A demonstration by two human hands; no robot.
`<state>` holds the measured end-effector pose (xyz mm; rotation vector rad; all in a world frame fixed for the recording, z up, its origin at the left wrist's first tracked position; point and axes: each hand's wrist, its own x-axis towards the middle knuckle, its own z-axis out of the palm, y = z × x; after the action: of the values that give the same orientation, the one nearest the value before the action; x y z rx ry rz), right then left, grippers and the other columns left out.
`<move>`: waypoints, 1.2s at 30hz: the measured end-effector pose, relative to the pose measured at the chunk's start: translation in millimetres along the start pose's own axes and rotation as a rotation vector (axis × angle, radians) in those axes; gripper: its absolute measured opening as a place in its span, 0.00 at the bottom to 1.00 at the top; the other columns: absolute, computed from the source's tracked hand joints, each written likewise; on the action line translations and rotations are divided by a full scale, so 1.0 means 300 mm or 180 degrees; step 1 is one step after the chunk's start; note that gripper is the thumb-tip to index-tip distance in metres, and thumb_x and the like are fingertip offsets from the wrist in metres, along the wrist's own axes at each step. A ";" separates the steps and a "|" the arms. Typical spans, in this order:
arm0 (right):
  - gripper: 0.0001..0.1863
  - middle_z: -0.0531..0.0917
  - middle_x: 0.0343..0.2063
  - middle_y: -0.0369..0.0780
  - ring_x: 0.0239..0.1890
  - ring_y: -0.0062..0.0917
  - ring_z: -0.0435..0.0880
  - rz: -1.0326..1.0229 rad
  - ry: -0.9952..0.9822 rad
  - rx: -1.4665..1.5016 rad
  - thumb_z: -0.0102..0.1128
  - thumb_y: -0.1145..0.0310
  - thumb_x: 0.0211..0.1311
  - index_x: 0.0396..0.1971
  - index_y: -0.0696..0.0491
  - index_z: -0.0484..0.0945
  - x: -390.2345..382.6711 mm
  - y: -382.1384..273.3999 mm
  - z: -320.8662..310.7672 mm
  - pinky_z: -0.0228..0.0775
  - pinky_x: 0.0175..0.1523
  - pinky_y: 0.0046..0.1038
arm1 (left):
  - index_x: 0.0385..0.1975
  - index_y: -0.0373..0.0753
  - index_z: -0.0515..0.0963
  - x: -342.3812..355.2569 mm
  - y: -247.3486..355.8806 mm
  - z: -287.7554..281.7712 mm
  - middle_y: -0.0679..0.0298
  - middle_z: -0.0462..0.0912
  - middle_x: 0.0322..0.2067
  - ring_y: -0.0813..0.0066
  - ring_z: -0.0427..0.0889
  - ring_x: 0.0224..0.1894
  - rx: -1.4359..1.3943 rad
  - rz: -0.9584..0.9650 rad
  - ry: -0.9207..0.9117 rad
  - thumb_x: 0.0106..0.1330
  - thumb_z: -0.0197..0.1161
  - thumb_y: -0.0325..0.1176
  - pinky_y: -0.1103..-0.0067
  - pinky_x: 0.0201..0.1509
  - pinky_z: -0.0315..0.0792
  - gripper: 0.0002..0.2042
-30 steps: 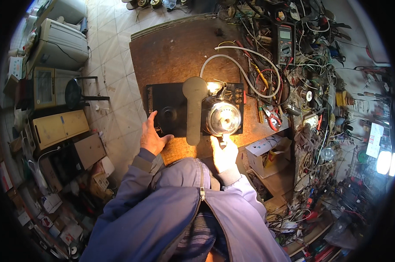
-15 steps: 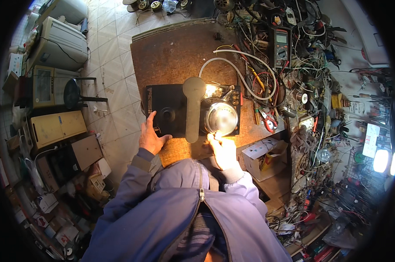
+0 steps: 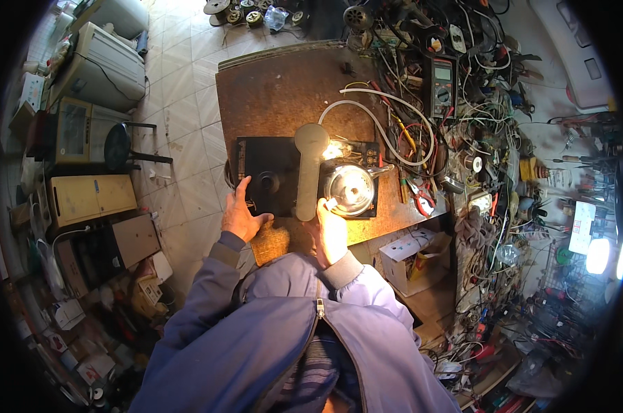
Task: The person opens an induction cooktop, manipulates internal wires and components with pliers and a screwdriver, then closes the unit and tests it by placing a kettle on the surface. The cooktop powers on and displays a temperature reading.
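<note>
A flat black induction cooker lies on the wooden table, its marked panel along the right end. On its right part sits a shiny metal kettle, its spout toward the right. My right hand is closed at the kettle's near-left side, seemingly on its handle, which the fingers and glare mostly hide. My left hand rests at the cooker's front left corner, thumb and forefinger spread apart. Above the cooker reaches a long grey-beige lamp-like arm with a round far end; bright light shines beside it.
A brown wooden table carries a pale hose. To the right are red-handled pliers, screwdrivers, a multimeter and tangled wires. An open cardboard box stands below the table's front edge; a dark stool is at left.
The kettle has turned clockwise, its spout swinging from far right to right. My right hand has moved left around the kettle. My left hand stays at the cooker's corner; the view has shifted slightly.
</note>
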<state>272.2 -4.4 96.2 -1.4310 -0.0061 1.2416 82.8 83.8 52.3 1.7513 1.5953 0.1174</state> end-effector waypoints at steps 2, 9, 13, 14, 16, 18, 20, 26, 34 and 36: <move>0.15 0.78 0.26 0.33 0.30 0.14 0.76 0.0300 -0.0354 0.0003 0.60 0.61 0.73 0.32 0.58 0.82 0.018 0.027 -0.060 0.72 0.41 0.22 | 0.73 0.54 0.54 0.002 0.008 -0.007 0.46 0.67 0.61 0.46 0.71 0.62 0.0015 0.0023 0.0014 0.43 0.85 0.41 0.62 0.66 0.69 0.56; 0.07 0.78 0.22 0.36 0.24 0.21 0.74 -0.0617 -0.1031 -0.1467 0.66 0.71 0.61 0.27 0.55 0.78 -0.040 0.014 -0.297 0.67 0.32 0.24 | 0.56 0.39 0.75 -0.044 0.073 -0.051 0.46 0.71 0.61 0.45 0.73 0.59 0.0593 0.0818 0.1056 0.51 0.77 0.33 0.62 0.61 0.71 0.30; 0.08 0.76 0.19 0.39 0.21 0.28 0.73 -0.0908 -0.0981 -0.1720 0.67 0.76 0.53 0.24 0.53 0.75 -0.010 0.013 -0.417 0.67 0.28 0.27 | 0.45 0.34 0.80 -0.069 0.173 -0.117 0.49 0.77 0.54 0.46 0.75 0.57 -0.0638 0.1020 0.0562 0.55 0.71 0.28 0.63 0.61 0.70 0.17; 0.06 0.76 0.19 0.39 0.21 0.26 0.73 -0.1166 -0.0958 -0.1988 0.65 0.76 0.55 0.24 0.54 0.75 0.008 0.025 -0.452 0.67 0.29 0.26 | 0.45 0.34 0.80 -0.072 0.194 -0.115 0.49 0.78 0.52 0.46 0.75 0.56 -0.0503 0.1106 0.0621 0.55 0.70 0.28 0.63 0.62 0.70 0.17; 0.05 0.79 0.22 0.38 0.24 0.22 0.75 -0.1121 -0.0963 -0.2009 0.64 0.74 0.61 0.27 0.58 0.78 0.021 0.002 -0.495 0.70 0.32 0.24 | 0.45 0.34 0.80 -0.072 0.198 -0.095 0.49 0.78 0.54 0.46 0.74 0.57 -0.0318 0.1030 0.0891 0.55 0.70 0.28 0.63 0.63 0.69 0.17; 0.09 0.84 0.26 0.39 0.27 0.20 0.80 -0.2161 -0.1292 -0.3451 0.64 0.70 0.66 0.32 0.62 0.82 0.003 -0.144 -0.473 0.73 0.35 0.24 | 0.48 0.34 0.79 -0.066 0.170 -0.057 0.48 0.75 0.58 0.45 0.71 0.60 0.0035 0.0842 0.1168 0.56 0.70 0.28 0.62 0.65 0.67 0.19; 0.10 0.85 0.27 0.39 0.28 0.20 0.81 -0.1309 -0.0721 -0.2403 0.63 0.69 0.66 0.32 0.62 0.82 0.082 -0.132 -0.560 0.74 0.35 0.23 | 0.59 0.36 0.71 -0.055 0.113 -0.008 0.45 0.71 0.61 0.43 0.67 0.64 0.0393 0.0502 0.1285 0.56 0.72 0.31 0.60 0.67 0.64 0.30; 0.11 0.84 0.25 0.38 0.25 0.18 0.77 -0.1043 -0.0413 -0.1924 0.61 0.68 0.68 0.31 0.62 0.81 0.327 -0.264 -0.701 0.70 0.34 0.22 | 0.64 0.35 0.66 -0.033 -0.054 0.115 0.42 0.75 0.56 0.45 0.74 0.59 -0.0318 -0.0506 0.1414 0.56 0.74 0.38 0.62 0.64 0.68 0.36; 0.13 0.83 0.27 0.37 0.27 0.16 0.78 -0.1241 -0.0765 -0.2085 0.65 0.66 0.68 0.39 0.63 0.82 0.590 -0.507 -0.569 0.70 0.30 0.19 | 0.55 0.37 0.73 -0.048 0.017 0.092 0.47 0.83 0.48 0.45 0.81 0.51 -0.0818 -0.0939 0.1228 0.54 0.76 0.39 0.61 0.56 0.75 0.30; 0.12 0.82 0.25 0.37 0.24 0.16 0.75 -0.1581 -0.0816 -0.2050 0.63 0.67 0.69 0.38 0.63 0.81 0.585 -0.563 -0.503 0.67 0.28 0.20 | 0.59 0.33 0.69 -0.057 -0.024 0.132 0.42 0.79 0.52 0.43 0.77 0.57 -0.0786 -0.0891 0.1360 0.57 0.75 0.43 0.60 0.60 0.72 0.33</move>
<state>551.6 51.2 66.2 -1.6530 -0.9539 1.0281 94.2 50.1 26.8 1.3558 2.0160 0.5585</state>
